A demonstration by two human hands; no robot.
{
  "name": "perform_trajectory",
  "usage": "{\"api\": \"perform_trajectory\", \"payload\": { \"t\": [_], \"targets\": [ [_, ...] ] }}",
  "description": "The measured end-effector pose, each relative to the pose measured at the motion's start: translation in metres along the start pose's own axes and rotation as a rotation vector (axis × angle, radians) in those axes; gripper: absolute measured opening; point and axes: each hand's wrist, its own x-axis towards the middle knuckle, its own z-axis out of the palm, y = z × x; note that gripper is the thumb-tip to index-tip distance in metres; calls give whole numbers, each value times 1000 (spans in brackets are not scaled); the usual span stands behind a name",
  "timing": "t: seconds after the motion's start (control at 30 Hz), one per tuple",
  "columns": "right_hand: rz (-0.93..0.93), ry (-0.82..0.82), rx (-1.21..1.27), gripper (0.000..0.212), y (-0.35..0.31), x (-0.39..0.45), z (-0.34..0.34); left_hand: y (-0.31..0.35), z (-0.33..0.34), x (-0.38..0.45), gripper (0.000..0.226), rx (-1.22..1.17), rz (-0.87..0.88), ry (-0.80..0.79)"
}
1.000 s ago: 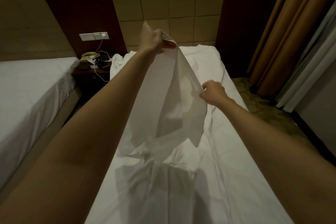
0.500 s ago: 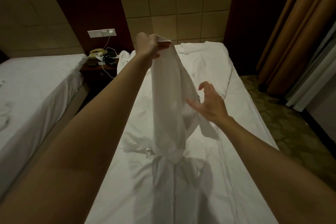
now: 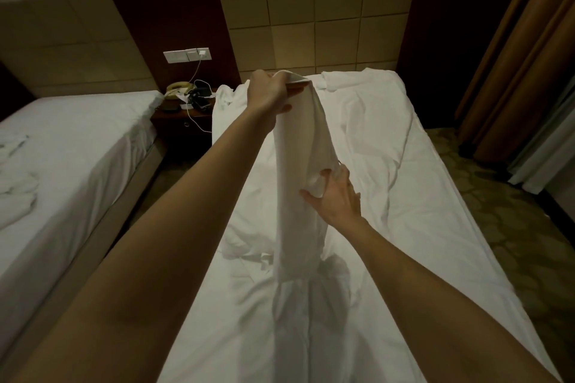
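Note:
A white cloth, perhaps a pillowcase (image 3: 298, 165), hangs in a long fold above the bed (image 3: 435, 227). My left hand (image 3: 269, 93) grips its top edge, held high with the arm stretched out. Lower down, my right hand (image 3: 334, 196) has its fingers round the cloth's right side, about halfway along. The cloth's lower end reaches down to the rumpled white sheets (image 3: 249, 246) in the middle of the bed.
A second bed (image 3: 77, 149) with white linen stands at the left. Between the beds is a dark nightstand (image 3: 180, 124) with a phone (image 3: 177, 88) and cables. Brown curtains (image 3: 513, 56) hang at the right over patterned carpet (image 3: 497, 211).
My left hand has lowered slightly with the cloth. My right hand let go of the cloth's edge, opened, then took hold of the hanging cloth lower down. The cloth has narrowed into a long fold.

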Motion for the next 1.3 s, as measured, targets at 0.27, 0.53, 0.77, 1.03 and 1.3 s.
{"api": "perform_trajectory", "payload": {
  "t": [0.27, 0.53, 0.77, 1.03, 1.3],
  "targets": [
    [233, 117, 142, 46, -13, 24, -16, 15, -33, -5, 25, -1, 83, -45],
    [139, 298, 157, 28, -6, 51, -74, -53, -88, 30, 23, 280, -128, 226],
    [-48, 191, 25, 38, -6, 70, -116, -85, -116, 52, 22, 736, -120, 212],
    [-295, 195, -25, 26, -37, 70, -132, -74, -83, 49, 62, 1079, -32, -287],
    [-446, 232, -73, 22, -75, 69, -134, -34, 23, 17, 81, 430, 195, -586]
  ]
}}
